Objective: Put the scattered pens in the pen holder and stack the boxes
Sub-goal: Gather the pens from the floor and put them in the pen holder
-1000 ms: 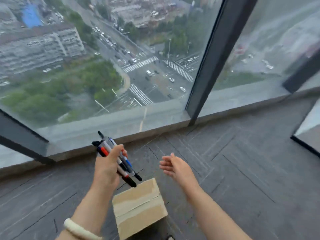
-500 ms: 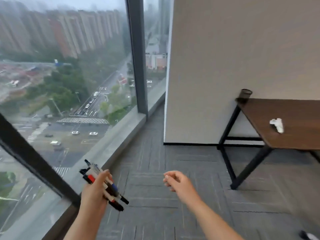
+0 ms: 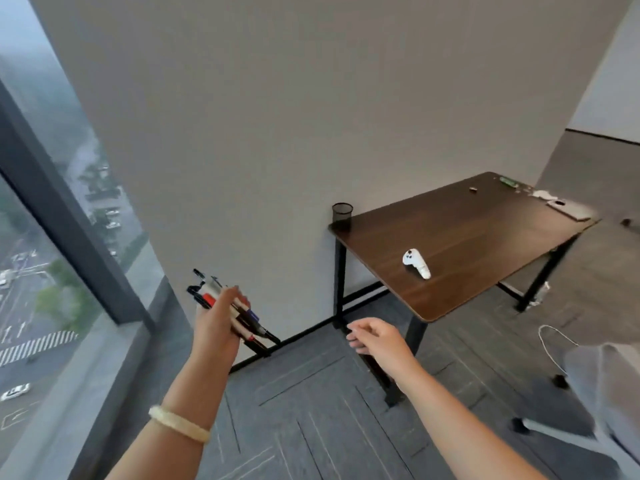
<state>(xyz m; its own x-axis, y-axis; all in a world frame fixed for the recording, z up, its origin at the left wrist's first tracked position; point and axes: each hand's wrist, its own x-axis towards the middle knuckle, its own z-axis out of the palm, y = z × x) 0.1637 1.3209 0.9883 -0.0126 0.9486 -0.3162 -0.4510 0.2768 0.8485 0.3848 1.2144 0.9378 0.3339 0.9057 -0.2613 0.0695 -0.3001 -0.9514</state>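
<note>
Wall (image 3: 277, 116): plain grey, filling most of the view ahead, with a black skirting line at its foot.
Window (image 3: 41, 254): floor-to-ceiling glass on the left with a dark frame post; streets and cars show far below.
Floor (image 3: 311, 410): grey carpet tiles in a striped pattern.
Surface (image 3: 467, 237): a dark wood desk top on black legs, standing against the wall to the right of both hands.
Chair (image 3: 606, 393): pale grey office chair at the right edge, blurred, with one wheel leg showing.
Left hand (image 3: 216, 323): raised in front of the wall, fingers wrapped round a bundle of pens.
Right hand (image 3: 379, 341): held out in the air beside the desk's near corner, fingers loosely curled and holding nothing.
Pens (image 3: 251, 322): several markers bunched in the left hand, tilted, with black ends sticking out above and below the grip; one has a red cap and one a blue.
Pen holder (image 3: 342, 212): black mesh cup, upright on the desk's left rear corner, next to the wall, well apart from the pens.
Controller (image 3: 416, 263): a small white handheld thing, probably a game controller, lying near the front of the desk.
Bracelet (image 3: 178, 423): cream band on the left wrist.
</note>
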